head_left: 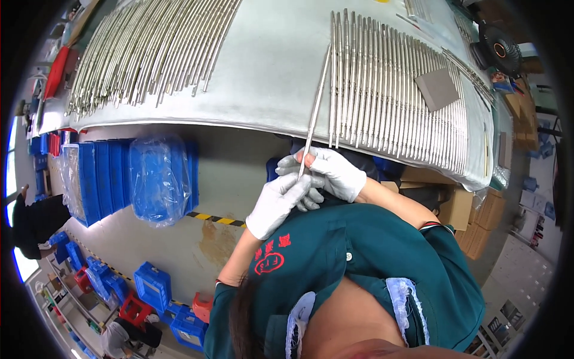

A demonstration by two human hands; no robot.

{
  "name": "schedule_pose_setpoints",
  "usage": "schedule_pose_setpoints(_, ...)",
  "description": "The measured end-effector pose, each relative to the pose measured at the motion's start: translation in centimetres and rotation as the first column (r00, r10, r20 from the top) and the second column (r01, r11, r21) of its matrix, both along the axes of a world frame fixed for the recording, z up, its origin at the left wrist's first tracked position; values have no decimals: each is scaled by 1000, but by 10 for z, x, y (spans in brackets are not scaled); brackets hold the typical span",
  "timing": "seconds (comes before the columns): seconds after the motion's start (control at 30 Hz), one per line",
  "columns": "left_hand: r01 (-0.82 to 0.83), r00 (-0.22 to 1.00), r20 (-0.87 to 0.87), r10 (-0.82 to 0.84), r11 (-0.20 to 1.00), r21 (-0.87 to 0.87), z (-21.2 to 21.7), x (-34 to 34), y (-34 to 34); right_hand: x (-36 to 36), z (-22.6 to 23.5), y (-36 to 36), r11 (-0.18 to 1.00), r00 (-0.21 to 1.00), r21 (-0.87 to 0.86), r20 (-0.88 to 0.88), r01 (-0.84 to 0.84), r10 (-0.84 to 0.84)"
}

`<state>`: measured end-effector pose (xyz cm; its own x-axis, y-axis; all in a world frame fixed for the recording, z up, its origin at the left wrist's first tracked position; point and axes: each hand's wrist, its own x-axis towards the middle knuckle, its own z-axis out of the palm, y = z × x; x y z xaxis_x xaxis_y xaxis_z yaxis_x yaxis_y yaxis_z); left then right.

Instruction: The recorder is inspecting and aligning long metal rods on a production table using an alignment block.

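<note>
A long, thin metal rod (316, 110) slants up from my hands, its far end over the table beside a row of similar rods. Both hands wear white gloves. My left hand (273, 205) pinches the rod's near end between thumb and fingers. Just above it, my right hand (338, 172) is closed round the rod, with a bare fingertip showing at the glove's end. To the right lie many silvery rods (382, 90) side by side, and a grey-brown block (437, 90) rests across some of them. Another wide batch of rods (155, 45) covers the table's left part.
The pale cloth-covered table (269, 78) has its near edge just past my hands. Blue crates (104, 179), one wrapped in clear plastic, stand below left. A black fan (501, 49) sits at the far right, with cardboard boxes (478, 224) below. Another person (128, 338) is at lower left.
</note>
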<state>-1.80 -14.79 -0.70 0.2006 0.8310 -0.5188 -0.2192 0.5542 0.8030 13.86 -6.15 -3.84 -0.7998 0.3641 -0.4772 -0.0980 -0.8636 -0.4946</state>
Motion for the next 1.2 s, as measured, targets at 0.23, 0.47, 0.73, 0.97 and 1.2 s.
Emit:
schedule_pose_setpoints(0.23, -30, 999, -16, 29, 999, -36, 1, -1, -6, -1, -1, -1, 1000, 1000, 1, -9, -28, 28)
schedule_pose_setpoints(0.47, -48, 999, -21, 47, 999, -25, 1, 0, -7, -7, 2, -1, 1000, 998, 16, -55, 11, -11)
schedule_pose_setpoints(0.73, -56, 998, -24, 57, 997, 46, -4, -4, -13, -5, 5, 2, 989, 983, -33, -116, -146, 141)
schedule_pose_setpoints(0.97, -86, 991, -97, 89, 996, 35, -3, -5, -7, -4, -4, -6, 970, 997, 230, 2, -73, 75)
schedule_pose_setpoints(1.2, -159, 987, -14, 158, 985, -71, -7, -12, -31, 96, 95, 50, 581, 905, 707, 213, -403, 369)
